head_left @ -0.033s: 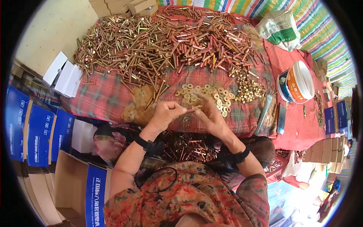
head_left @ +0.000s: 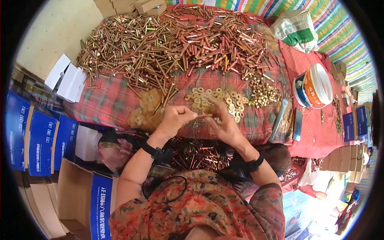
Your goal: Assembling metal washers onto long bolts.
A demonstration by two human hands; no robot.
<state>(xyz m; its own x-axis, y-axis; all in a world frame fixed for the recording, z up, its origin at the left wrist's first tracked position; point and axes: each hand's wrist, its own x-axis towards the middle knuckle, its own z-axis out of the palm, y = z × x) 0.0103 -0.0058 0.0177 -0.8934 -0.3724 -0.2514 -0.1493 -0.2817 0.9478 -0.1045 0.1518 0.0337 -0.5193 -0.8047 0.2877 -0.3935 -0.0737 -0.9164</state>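
A thin reddish metal bolt (head_left: pixel 201 116) lies level between my two hands, over the near edge of the plaid cloth. My left hand (head_left: pixel 175 121) pinches one end of it between thumb and forefinger. At its other end is my right hand (head_left: pixel 226 129), thumb and a fingertip on the bolt and the forefinger raised; any small part there is hidden. Just beyond my fingers lie loose flat brass-coloured washers (head_left: pixel 237 105). A heap of small golden nuts (head_left: pixel 264 92) sits to their right. Many long coppery bolts (head_left: pixel 160 52) are piled across the far side.
More bolts (head_left: pixel 198 157) lie in my lap. A white bucket (head_left: pixel 326 86) and a white-green sack (head_left: pixel 296 32) stand at the right, beside a flat blue-handled tool (head_left: pixel 279 120). White boxes (head_left: pixel 72 84) and blue cartons (head_left: pixel 42 140) are on the left; an open carton (head_left: pixel 76 192) is near.
My right hand's fingers have shifted very slightly around the end of the bolt. My left hand keeps its pinch, and the piles look the same.
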